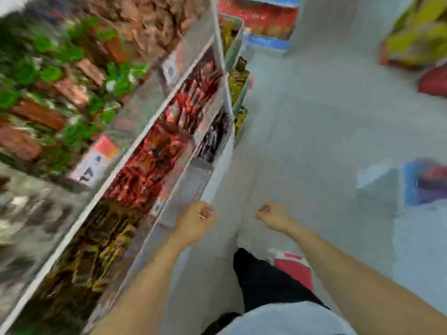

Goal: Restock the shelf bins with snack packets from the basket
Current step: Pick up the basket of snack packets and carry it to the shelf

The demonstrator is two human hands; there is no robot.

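Observation:
The view is blurred. Clear shelf bins [212, 131] run up the left side, filled with snack packets: red ones [154, 160] in the middle, brown and yellow ones [96, 250] nearer me, green and brown ones [60, 81] on the upper tier. My left hand [196, 223] hangs beside the front edge of the lowest bin, fingers loosely curled, holding nothing. My right hand [273, 215] hangs over the floor, also loosely curled and empty. A blue basket-like shape [423, 182] with dark contents sits at the right edge.
A pale grey floor [314, 129] stretches ahead down the aisle. Yellow and red packets [420, 39] are stacked at the upper right. A white pillar [338, 22] stands ahead. My dark trouser leg [261, 279] and a red shoe [295, 269] are below.

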